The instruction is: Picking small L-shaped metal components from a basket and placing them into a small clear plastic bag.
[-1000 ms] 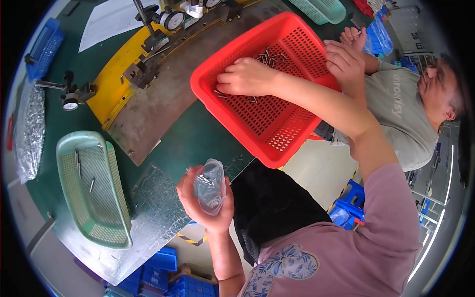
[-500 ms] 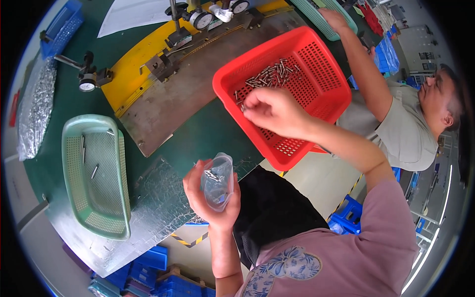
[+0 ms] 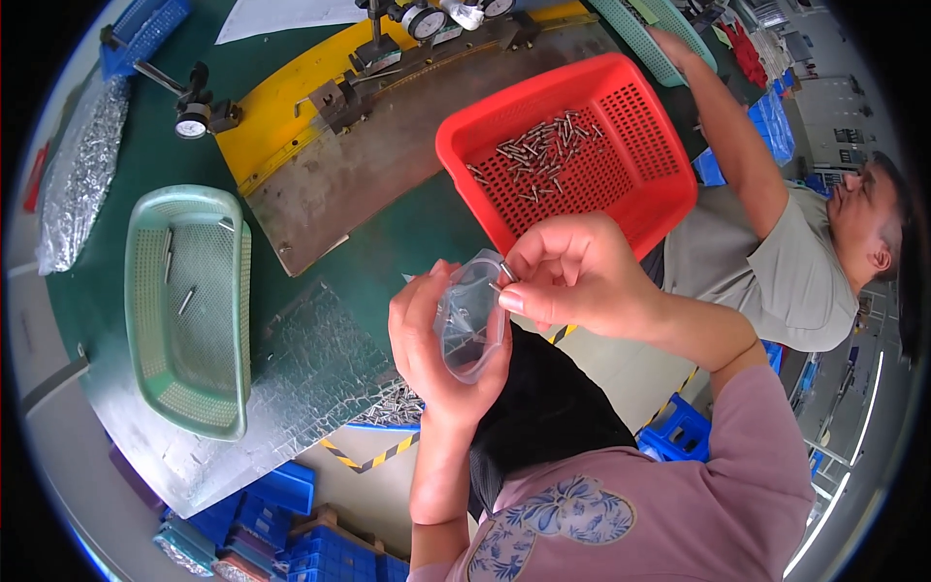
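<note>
Since the earlier frame your right hand (image 3: 572, 276) has left the red basket (image 3: 669, 184) and come to the mouth of the clear bag (image 3: 472, 315), and a co-worker's arm (image 3: 732, 136) now reaches past the basket's far side. Your left hand (image 3: 436, 349) is closed around the bag from below, holding it upright in front of your body, off the near edge of the table (image 3: 388, 242). Your right hand pinches a small metal pin (image 3: 508, 271) between thumb and fingertips, right at the bag's open rim, touching it. A few pins show through the bag wall; their count cannot be told. More loose pins (image 3: 543, 155) lie scattered on the floor of the basket, which sits at the right edge of the table, partly on a grey plate (image 3: 330, 184) with a yellow strip behind it. A green tray (image 3: 145, 291) stands near the left edge with a few pins in it. A sheet of bubble wrap (image 3: 310, 369) lies at the near edge, between the tray and your left hand. A dial gauge (image 3: 192, 124) stands toward the far left, and a full bag of parts (image 3: 82, 175) lies along the left edge.
</note>
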Demonstrator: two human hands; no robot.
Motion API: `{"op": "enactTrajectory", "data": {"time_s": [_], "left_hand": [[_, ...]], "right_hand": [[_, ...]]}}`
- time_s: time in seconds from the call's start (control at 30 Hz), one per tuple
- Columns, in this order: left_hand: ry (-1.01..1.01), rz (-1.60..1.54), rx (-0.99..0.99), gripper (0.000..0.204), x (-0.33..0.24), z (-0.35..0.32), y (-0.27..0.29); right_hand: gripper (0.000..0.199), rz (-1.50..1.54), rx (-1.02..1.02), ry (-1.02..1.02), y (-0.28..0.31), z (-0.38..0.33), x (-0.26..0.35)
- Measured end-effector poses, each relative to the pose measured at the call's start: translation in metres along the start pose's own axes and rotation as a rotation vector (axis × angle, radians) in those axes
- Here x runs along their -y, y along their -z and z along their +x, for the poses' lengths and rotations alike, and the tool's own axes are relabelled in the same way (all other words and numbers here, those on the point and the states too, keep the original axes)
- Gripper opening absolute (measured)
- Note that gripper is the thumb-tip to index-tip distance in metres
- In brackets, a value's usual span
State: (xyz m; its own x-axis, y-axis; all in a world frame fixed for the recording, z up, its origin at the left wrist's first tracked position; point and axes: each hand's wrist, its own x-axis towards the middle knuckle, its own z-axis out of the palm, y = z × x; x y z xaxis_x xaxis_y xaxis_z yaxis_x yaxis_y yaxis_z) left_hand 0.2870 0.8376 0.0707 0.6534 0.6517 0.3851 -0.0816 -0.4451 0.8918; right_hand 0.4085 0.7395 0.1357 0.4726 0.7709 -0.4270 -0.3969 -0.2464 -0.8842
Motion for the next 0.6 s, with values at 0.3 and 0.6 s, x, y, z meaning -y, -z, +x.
{"op": "enactTrajectory", "data": {"time_s": [0.3,0.6], "left_hand": [[-0.001,-0.012,0.002,0.061,-0.0021,-0.0043,0.0009],[0.0,-0.008,0.004,0.06,-0.0056,-0.005,0.001]], "right_hand": [[0.015,-0.095,0.005,-0.012,0.0017,-0.0028,0.0017],[0.015,-0.09,-0.005,-0.023,0.0019,-0.0048,-0.0005]]}}
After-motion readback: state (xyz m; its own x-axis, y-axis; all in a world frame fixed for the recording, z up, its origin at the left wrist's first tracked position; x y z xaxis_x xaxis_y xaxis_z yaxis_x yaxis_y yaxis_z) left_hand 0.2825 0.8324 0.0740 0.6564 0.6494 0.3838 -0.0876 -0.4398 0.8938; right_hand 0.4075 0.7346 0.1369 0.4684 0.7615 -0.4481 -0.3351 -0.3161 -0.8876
